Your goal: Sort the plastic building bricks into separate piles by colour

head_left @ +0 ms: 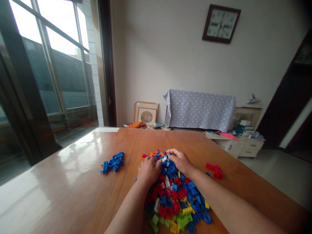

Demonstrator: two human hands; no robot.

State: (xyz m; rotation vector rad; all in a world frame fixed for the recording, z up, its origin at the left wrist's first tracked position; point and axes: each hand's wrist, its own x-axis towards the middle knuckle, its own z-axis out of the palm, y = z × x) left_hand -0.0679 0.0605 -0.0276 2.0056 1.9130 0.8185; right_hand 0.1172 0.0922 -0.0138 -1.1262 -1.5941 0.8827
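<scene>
A big heap of loose toy building bricks (pixel 168 195) in blue, red, green, yellow, orange and white spreads between my forearms. My left hand (pixel 149 169) rests on the heap's far left side, its fingers bent over the bricks and slightly apart. Across from it, my right hand (pixel 180 162) reaches into the far right side with fingers loosely curved; their tips are partly hidden among the pieces. A small white brick (pixel 164 159) lies between the two hands. I see nothing clearly held in either hand.
On the wooden table (pixel 80 195), a cluster of blue bricks (pixel 114 162) lies left of the heap and some red bricks (pixel 216 171) lie to the right. Beyond the far edge are a dotted cloth cover (pixel 200 110), a framed picture (pixel 146 113) and a white cabinet (pixel 248 148).
</scene>
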